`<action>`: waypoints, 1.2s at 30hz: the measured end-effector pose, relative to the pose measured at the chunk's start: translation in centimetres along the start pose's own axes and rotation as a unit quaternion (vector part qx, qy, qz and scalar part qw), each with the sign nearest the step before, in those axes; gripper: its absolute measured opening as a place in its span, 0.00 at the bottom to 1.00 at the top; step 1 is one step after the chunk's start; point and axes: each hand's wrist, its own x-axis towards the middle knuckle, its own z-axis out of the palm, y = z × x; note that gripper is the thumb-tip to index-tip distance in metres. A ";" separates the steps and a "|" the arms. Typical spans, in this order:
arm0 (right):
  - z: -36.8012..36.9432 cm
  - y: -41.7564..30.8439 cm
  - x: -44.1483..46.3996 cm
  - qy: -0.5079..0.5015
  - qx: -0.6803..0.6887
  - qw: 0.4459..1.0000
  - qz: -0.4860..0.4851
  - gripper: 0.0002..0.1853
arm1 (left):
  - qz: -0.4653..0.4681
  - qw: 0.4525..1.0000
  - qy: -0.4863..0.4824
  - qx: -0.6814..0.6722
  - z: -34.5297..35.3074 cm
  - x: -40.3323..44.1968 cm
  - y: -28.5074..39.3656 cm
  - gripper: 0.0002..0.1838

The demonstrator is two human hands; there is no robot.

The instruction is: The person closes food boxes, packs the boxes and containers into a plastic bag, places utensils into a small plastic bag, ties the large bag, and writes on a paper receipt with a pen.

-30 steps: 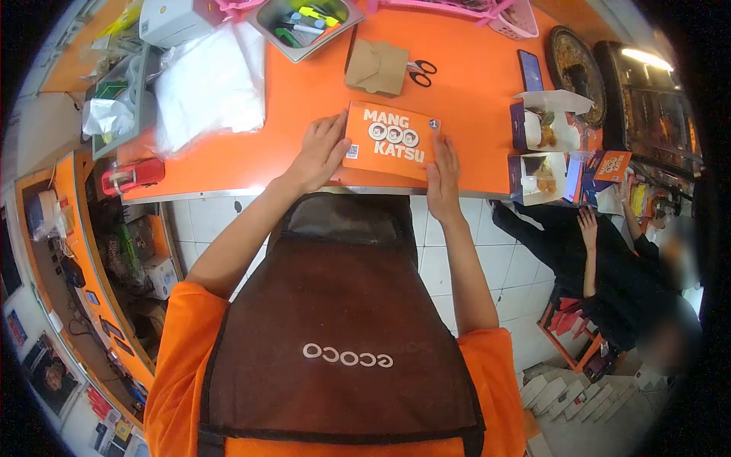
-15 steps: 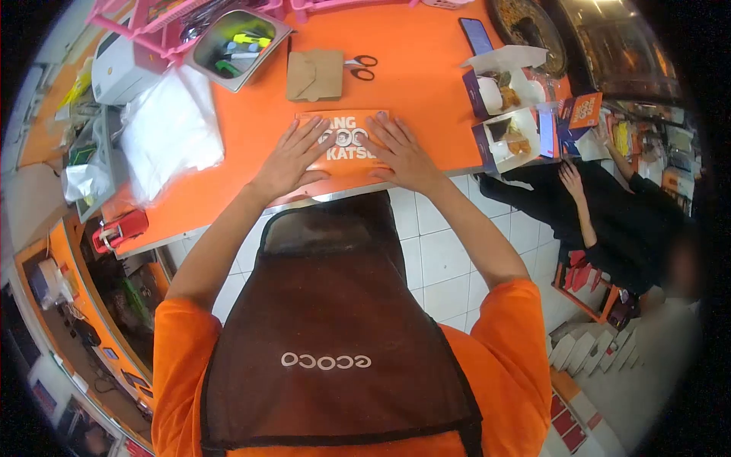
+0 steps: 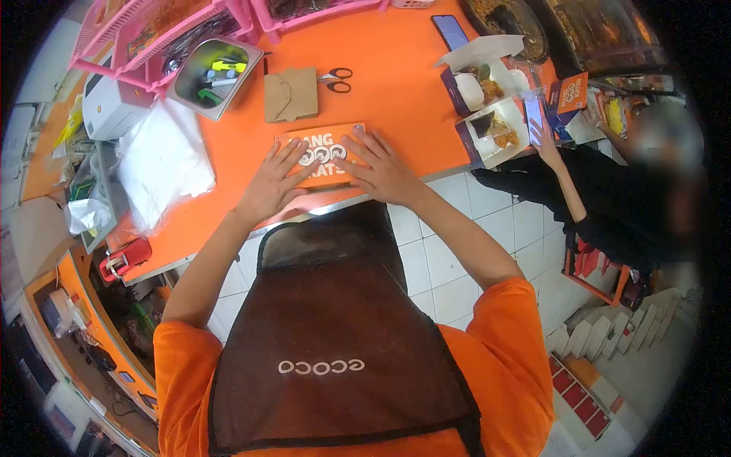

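Observation:
An orange printed food box (image 3: pixel 326 154) with white lettering lies flat near the front edge of the orange table (image 3: pixel 396 84). My left hand (image 3: pixel 274 179) rests on its left side, fingers stretched out. On the right side lies my right hand (image 3: pixel 381 167), its fingers also spread flat. Beyond the box sits a folded brown cardboard box (image 3: pixel 291 95), and black-handled scissors (image 3: pixel 337 81) lie beside it.
At right stand two open meal boxes (image 3: pixel 499 133) with food and a phone (image 3: pixel 449 32). A co-worker's hand (image 3: pixel 547 145) touches another phone (image 3: pixel 535 114). At left are a metal tub of markers (image 3: pixel 183 91), white plastic bags (image 3: pixel 164 164) and pink racks (image 3: pixel 114 49).
My view has shifted, so the table items sit further left. Both my hands stay flat on the box. The co-worker's hand has moved up to the phone by the meal boxes.

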 end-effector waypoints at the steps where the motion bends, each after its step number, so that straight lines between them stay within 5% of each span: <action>1: -0.3 -0.5 -0.1 -0.002 -0.004 1.000 0.013 0.30 | -0.018 1.000 -0.023 0.001 -0.5 0.0 0.7 0.39; 5: -1.4 -1.5 -1.3 0.090 0.030 0.990 0.102 0.28 | -0.042 0.999 -0.021 -0.021 0.4 -0.2 1.0 0.37; 7: -0.2 -0.6 -4.2 0.226 0.022 0.944 0.240 0.27 | -0.044 0.999 -0.022 -0.002 0.7 -0.1 1.2 0.37; 11: -3.4 1.9 -9.9 0.468 0.123 0.716 0.504 0.16 | -0.052 0.998 -0.021 0.021 1.8 0.0 1.5 0.37; 14: -4.8 4.2 -14.2 0.311 0.003 0.753 0.579 0.11 | -0.063 0.998 -0.007 0.018 2.0 1.7 2.4 0.38; 17: -4.5 5.6 -15.4 0.314 -0.039 0.827 0.465 0.07 | -0.077 0.996 0.044 0.014 2.8 3.7 2.7 0.37; 23: -2.3 0.5 -13.1 0.302 0.040 0.837 0.454 0.05 | -0.140 0.986 0.065 0.064 2.5 7.7 3.0 0.33; 26: -0.4 -3.3 -11.5 0.290 0.069 0.854 0.425 0.06 | -0.183 0.973 0.039 -0.136 -1.0 10.2 3.7 0.30; 29: -0.1 -7.0 -9.3 0.274 0.124 0.878 0.371 0.07 | -0.137 0.906 0.122 -0.380 -3.0 11.4 5.7 0.26; 31: -1.0 -8.4 -8.7 0.268 0.203 0.859 0.386 0.08 | -0.119 0.886 0.072 -0.442 -2.5 10.5 6.0 0.25; 36: -7.7 -6.7 -7.1 0.436 0.091 0.827 0.344 0.11 | 0.051 0.969 -0.036 -0.238 -2.8 8.3 7.0 0.21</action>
